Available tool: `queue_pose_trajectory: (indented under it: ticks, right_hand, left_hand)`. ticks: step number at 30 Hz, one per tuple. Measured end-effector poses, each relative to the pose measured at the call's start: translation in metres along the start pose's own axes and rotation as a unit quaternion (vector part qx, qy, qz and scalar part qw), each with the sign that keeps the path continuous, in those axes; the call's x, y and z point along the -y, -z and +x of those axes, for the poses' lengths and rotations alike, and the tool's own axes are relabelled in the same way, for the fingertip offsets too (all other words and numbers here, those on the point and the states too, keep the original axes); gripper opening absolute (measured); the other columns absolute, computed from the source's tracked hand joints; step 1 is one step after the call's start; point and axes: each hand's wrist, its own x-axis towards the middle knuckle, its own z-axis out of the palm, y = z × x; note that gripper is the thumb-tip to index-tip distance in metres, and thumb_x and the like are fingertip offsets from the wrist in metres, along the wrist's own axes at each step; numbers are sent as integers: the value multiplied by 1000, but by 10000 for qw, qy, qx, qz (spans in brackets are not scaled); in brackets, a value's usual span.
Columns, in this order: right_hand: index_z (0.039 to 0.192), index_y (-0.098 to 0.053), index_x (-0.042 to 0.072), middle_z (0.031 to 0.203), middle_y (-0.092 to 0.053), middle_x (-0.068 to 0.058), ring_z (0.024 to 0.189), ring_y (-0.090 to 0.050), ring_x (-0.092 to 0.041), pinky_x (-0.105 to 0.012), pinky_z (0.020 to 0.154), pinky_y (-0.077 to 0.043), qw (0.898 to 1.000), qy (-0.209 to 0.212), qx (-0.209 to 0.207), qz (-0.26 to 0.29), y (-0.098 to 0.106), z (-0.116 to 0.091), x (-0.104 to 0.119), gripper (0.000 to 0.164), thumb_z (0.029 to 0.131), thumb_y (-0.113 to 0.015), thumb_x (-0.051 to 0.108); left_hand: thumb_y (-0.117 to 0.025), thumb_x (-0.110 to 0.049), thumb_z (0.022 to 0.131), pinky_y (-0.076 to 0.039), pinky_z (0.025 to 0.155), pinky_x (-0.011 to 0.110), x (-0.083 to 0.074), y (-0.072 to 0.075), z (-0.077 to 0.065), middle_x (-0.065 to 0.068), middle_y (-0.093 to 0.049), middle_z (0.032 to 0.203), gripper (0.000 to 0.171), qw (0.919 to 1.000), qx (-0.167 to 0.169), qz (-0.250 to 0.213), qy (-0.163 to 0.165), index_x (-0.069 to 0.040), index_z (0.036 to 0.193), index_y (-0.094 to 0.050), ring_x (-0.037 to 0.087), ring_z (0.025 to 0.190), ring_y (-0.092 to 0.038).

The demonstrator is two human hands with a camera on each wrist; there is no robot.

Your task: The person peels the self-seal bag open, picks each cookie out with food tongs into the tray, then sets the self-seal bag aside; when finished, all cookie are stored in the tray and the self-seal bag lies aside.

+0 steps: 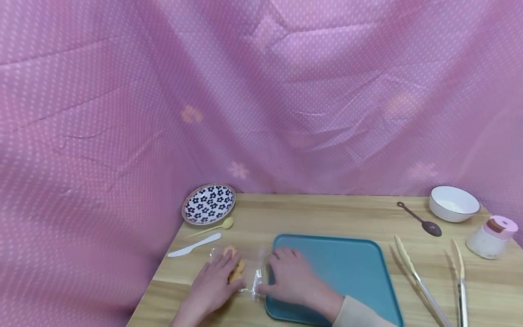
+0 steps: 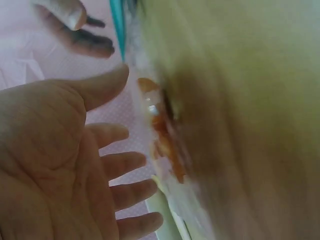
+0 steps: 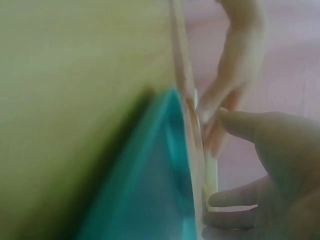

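Observation:
A clear plastic bag [image 1: 252,268] with tan, cookie-like pieces [image 1: 238,271] inside lies on the table, left of a blue-green tray [image 1: 347,265]. My left hand [image 1: 212,284] is over the bag's left part, its fingers spread across the pieces. In the left wrist view the palm of this left hand [image 2: 65,160] faces the bag, and the orange-brown pieces [image 2: 167,145] are blurred. Over the tray's left edge is my right hand [image 1: 292,277], blurred, with its thumb near the bag's right end. Extended fingers show on the right hand [image 3: 280,170] in the right wrist view.
Left of the bag lie a white knife [image 1: 194,245] and a yellow spoon [image 1: 227,223], below a flower-patterned dish [image 1: 209,204]. To the tray's right are tongs [image 1: 421,281], a brown spoon [image 1: 431,228], a white bowl [image 1: 454,204] and a pink-lidded jar [image 1: 490,238]. Pink cloth [image 1: 286,113] hangs behind.

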Motion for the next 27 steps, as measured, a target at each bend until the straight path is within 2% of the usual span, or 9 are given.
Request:
queue_pose_trajectory:
  ticks: [3, 7, 10, 12, 16, 20, 24, 27]
  right_hand:
    - [131, -64, 7, 127, -66, -9, 123, -57, -28, -53, 110, -47, 9997, -14, 141, -204, -6, 4, 17, 85, 81, -63, 75]
    - [88, -73, 12, 107, -70, -5, 106, -59, -24, -45, 97, -50, 9989, 2, 145, -447, -17, 9, 33, 62, 83, -61, 73]
    - [62, -61, 19, 93, -68, -3, 95, -57, -21, -40, 88, -49, 9985, 52, 138, -523, -24, 13, 41, 56, 86, -60, 70]
    - [64, -66, 16, 91, -68, -3, 95, -56, -21, -39, 88, -49, 9982, 61, 146, -570, -26, 16, 44, 58, 88, -59, 68]
    - [71, -73, 12, 100, -72, -6, 97, -60, -22, -40, 91, -49, 9973, 129, 235, -679, -30, 20, 49, 58, 93, -57, 62]
    - [78, -76, 13, 102, -74, -6, 97, -64, -22, -40, 91, -50, 9952, 195, 512, -807, -30, 24, 54, 52, 97, -55, 56]
    - [83, -77, 14, 95, -72, -3, 88, -61, -19, -37, 84, -50, 9903, 254, 857, -1063, -32, 27, 58, 37, 94, -60, 45]
    - [80, -76, 14, 93, -71, -2, 85, -58, -18, -35, 80, -48, 9869, 310, 1031, -1203, -33, 29, 61, 31, 90, -63, 40]
  left_hand:
    - [-63, -54, 94, -34, 122, 64, 0, -2, 1, 10, -43, 162, 70, 10000, -1, 44, 13, -24, 154, -44, 40, 151, -38]
    - [-65, -53, 92, -44, 113, 65, -1, -3, -3, 9, -47, 159, 68, 9996, 67, -8, 258, -21, 150, -50, 41, 146, -44]
    - [-67, -54, 90, -48, 106, 67, -4, -1, -7, 9, -48, 159, 67, 9988, 99, -48, 482, -20, 147, -54, 41, 144, -47]
    - [-67, -54, 90, -48, 105, 68, -5, 0, -9, 9, -47, 159, 67, 9984, 100, -40, 549, -20, 147, -55, 42, 143, -47]
    - [-66, -55, 91, -47, 108, 68, -3, -1, -10, 10, -45, 160, 67, 9984, 71, -43, 557, -19, 147, -54, 44, 144, -46]
    - [-67, -56, 90, -46, 107, 69, 0, -3, -10, 11, -45, 160, 69, 9988, 31, 13, 479, -19, 147, -54, 45, 144, -46]
    - [-72, -54, 86, -47, 105, 71, 1, -3, -12, 12, -45, 160, 73, 9989, 59, 7, 464, -18, 147, -54, 46, 143, -45]
    - [-74, -51, 85, -48, 103, 72, 1, -2, -13, 11, -44, 161, 74, 9985, 104, 1, 529, -19, 147, -54, 45, 144, -45]
